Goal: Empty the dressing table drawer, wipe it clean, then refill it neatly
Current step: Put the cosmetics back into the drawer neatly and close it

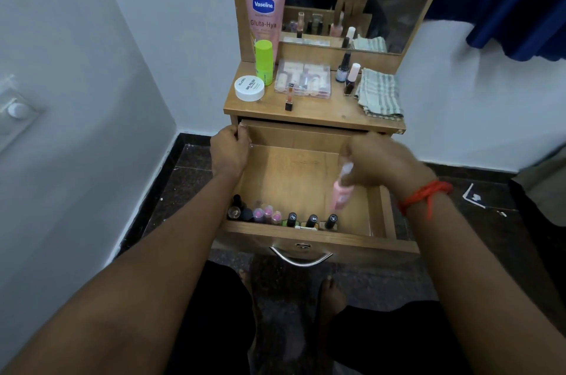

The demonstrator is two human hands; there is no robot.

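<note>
pink lotion tube (pixel 264 14), lime-green bottle (pixel 264 61), grey-striped cloth (pixel 379 94), red wrist thread (pixel 424 195)

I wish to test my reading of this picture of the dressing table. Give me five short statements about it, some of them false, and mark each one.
1. The drawer is pulled open. True.
2. The right hand holds a pink bottle over the drawer. True.
3. The striped cloth lies inside the drawer. False: it lies on the table top, at the right side.
4. The Vaseline tube lies flat. False: it stands upright on the table top.
5. The left hand holds the drawer's left wall. True.
</note>
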